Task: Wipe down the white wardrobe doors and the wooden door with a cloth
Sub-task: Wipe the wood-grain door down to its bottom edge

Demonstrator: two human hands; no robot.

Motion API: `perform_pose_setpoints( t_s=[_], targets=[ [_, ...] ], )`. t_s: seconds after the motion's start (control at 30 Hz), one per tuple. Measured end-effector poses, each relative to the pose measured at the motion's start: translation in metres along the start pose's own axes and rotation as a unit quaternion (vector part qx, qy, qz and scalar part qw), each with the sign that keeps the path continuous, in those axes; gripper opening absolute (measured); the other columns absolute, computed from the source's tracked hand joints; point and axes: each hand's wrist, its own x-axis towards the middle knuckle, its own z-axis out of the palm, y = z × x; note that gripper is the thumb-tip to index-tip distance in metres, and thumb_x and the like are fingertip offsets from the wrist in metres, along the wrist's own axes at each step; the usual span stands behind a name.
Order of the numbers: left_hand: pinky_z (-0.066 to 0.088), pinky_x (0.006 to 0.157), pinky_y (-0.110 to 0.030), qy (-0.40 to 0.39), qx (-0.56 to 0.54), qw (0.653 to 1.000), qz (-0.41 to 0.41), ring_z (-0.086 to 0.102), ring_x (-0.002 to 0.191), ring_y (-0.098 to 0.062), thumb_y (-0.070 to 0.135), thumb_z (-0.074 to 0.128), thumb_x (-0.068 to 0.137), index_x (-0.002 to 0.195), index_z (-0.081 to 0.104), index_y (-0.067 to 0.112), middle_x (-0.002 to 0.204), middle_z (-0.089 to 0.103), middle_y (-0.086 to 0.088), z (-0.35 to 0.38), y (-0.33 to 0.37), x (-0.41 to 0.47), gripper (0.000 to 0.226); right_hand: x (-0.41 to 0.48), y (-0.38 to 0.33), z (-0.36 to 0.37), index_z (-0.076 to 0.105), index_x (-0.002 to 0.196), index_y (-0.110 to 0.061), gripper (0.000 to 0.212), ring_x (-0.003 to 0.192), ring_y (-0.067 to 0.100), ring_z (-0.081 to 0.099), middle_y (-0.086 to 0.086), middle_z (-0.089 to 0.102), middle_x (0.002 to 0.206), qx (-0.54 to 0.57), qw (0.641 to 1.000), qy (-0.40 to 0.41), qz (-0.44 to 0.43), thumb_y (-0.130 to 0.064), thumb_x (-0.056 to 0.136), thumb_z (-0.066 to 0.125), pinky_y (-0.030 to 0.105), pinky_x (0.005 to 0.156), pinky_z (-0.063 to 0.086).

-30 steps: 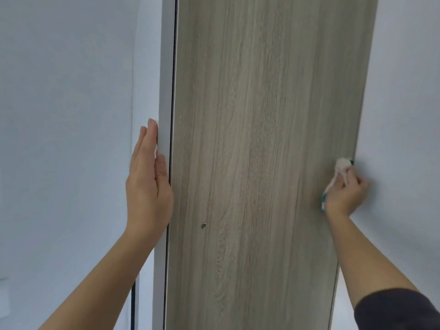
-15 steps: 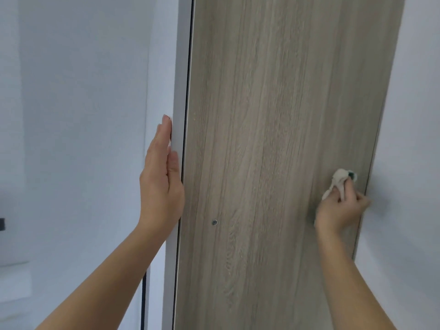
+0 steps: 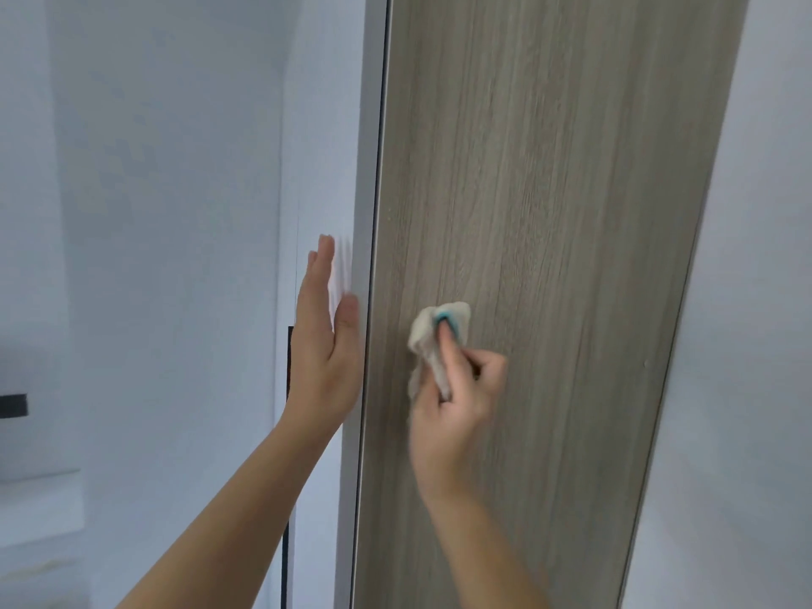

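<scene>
Wiping the wooden door: your right hand point(image 3: 457, 402) grips the crumpled cream, teal-trimmed cloth point(image 3: 433, 340) against the grey-brown woodgrain door panel point(image 3: 549, 213) near its left side, your straight-fingered left hand point(image 3: 325, 358) lies along the white edge strip point(image 3: 367, 169), and the next stroke likely needs steady pressure.

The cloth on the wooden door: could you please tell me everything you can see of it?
The cloth is a small, crumpled, off-white rag with a teal patch near its top. It looks soft and thin. The right hand grips its lower part, a finger pressing it against the wooden door, near the door's left edge.
</scene>
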Motion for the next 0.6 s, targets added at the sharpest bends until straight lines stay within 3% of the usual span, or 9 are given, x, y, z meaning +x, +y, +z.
perform_pose_setpoints(
  t_s=[0.07,0.23,0.5,0.6],
  targets=[
    [0.016,0.122,-0.029,-0.008,-0.013,1.000,-0.018,0.015,0.146,0.002,0.022,0.031,0.104,0.154,0.020,0.022,0.160,0.020,0.014,-0.006,-0.007,-0.007,0.051,-0.013,-0.012,0.005,0.058,0.129,-0.007,0.041,0.089,0.000,0.046,0.000,0.039,0.099,0.004,0.999,-0.030,-0.018,0.000,0.089,0.052,0.009,0.083,0.041],
    [0.013,0.117,-0.014,-0.031,-0.024,0.999,-0.029,0.014,0.147,0.001,0.021,0.030,0.105,0.147,0.027,0.030,0.159,0.023,0.012,-0.012,-0.013,-0.016,0.044,-0.020,-0.014,0.002,0.059,0.129,-0.009,0.049,0.094,0.008,0.052,0.001,0.042,0.104,-0.007,0.997,-0.065,-0.028,0.010,0.084,0.060,0.014,0.086,0.045],
    [0.015,0.115,-0.011,0.000,-0.023,0.999,-0.041,0.016,0.146,0.000,0.023,0.027,0.103,0.148,0.032,0.023,0.156,0.029,0.013,-0.002,-0.018,-0.040,0.045,-0.016,0.002,-0.008,0.062,0.125,-0.015,0.035,0.096,0.013,0.055,0.003,0.049,0.108,-0.059,0.992,-0.064,-0.087,-0.008,0.094,0.049,0.018,0.084,0.047],
    [0.015,0.113,-0.008,0.008,-0.022,0.998,-0.053,0.017,0.145,0.004,0.027,0.027,0.103,0.148,0.030,0.026,0.157,0.028,0.014,0.003,-0.018,-0.050,0.046,-0.013,0.020,-0.018,0.063,0.123,-0.016,0.037,0.095,0.015,0.055,0.002,0.048,0.108,-0.085,0.992,-0.035,-0.081,-0.002,0.092,0.050,0.018,0.085,0.046]
  ],
)
